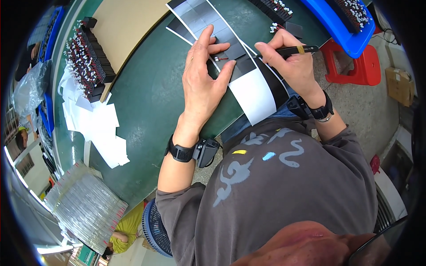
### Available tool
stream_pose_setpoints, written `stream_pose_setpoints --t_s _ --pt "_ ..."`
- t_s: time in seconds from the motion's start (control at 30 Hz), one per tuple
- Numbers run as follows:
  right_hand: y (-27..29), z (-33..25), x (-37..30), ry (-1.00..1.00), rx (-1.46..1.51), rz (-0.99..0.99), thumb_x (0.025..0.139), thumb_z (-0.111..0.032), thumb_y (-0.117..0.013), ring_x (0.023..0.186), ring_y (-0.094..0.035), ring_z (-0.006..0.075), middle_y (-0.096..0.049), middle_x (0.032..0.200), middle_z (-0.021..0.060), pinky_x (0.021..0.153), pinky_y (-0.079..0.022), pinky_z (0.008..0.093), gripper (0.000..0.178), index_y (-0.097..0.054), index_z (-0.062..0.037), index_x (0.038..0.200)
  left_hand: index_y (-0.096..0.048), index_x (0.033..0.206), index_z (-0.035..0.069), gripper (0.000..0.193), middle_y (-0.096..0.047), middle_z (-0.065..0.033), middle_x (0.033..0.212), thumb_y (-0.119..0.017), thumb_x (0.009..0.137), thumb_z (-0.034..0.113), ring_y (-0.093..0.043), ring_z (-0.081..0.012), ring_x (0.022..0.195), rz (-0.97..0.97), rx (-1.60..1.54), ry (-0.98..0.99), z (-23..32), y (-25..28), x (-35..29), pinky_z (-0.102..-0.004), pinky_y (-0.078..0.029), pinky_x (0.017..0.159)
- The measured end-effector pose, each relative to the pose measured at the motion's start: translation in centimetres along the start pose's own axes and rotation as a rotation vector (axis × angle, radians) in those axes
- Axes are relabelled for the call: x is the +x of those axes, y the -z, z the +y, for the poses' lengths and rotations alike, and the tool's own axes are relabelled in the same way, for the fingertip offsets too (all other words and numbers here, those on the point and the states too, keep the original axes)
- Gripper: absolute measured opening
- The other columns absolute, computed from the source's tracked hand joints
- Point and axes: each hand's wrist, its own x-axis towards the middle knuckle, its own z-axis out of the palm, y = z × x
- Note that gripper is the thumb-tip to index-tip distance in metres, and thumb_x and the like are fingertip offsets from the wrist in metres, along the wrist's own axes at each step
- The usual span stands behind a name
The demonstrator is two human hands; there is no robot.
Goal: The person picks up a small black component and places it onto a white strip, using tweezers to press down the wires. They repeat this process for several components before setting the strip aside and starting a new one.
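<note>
A long strip of dark grey square pieces on white backing sheet [199, 17] lies on the green table; its near end is bare white and curls over the edge. My left hand [204, 80] rests on the strip, fingers apart, thumb pointing right. Beside its fingertips sits a flat black piece [235, 50] with a short red wire and a small white connector. My right hand [290, 62] grips black tweezers [288, 52] with a tan band, their tips at the strip's right edge. Another black sheet [273, 80] shows partly beneath the strip.
Black blocks with red wires and white connectors [91, 57] stand at left, near loose white papers [97, 124]. More wired blocks [270, 9] and a blue tray [319, 17] are at top right. A red stool [350, 66], clear plastic stack [86, 204] and blue fan [155, 226] surround the table.
</note>
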Motion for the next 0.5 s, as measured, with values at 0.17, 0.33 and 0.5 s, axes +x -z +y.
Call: stream_pose_setpoints --t_s 0.17,0.33,0.5 --pt "-0.05 -0.07 0.01 -0.033 -0.144 -0.050 0.094 -0.015 -0.074 0.065 -0.056 0.0054 -0.063 0.071 0.0007 0.061 -0.042 0.0222 0.021 -0.065 -0.0027 0.081 -0.042 0.152 0.007 0.082 -0.073 -0.0078 0.111 -0.079 0.079 0.001 -0.060 -0.0275 0.121 -0.001 -0.004 0.011 0.17 0.05 -0.14 -0.0400 -0.050 0.101" --pt "-0.14 0.09 0.13 -0.034 -0.116 -0.042 0.095 -0.015 -0.074 0.065 -0.056 0.0054 -0.062 0.071 0.0002 0.061 -0.042 0.0222 0.021 -0.064 -0.0030 0.082 -0.042 0.152 0.007 0.082 -0.073 -0.0078 0.111 -0.079 0.079 0.001 -0.060 -0.0275 0.121 -0.005 -0.009 0.016 0.15 0.04 -0.11 -0.0403 -0.050 0.102" --pt "-0.21 -0.37 0.18 -0.096 -0.050 -0.039 0.095 -0.016 -0.074 0.066 -0.056 0.0049 -0.060 0.070 -0.0007 0.060 -0.042 0.0217 0.021 -0.063 -0.0033 0.083 -0.042 0.152 0.006 0.082 -0.073 -0.0079 0.112 -0.079 0.079 0.001 -0.059 -0.0274 0.122 -0.006 0.004 0.009 0.06 -0.03 -0.07 -0.0401 -0.050 0.102"
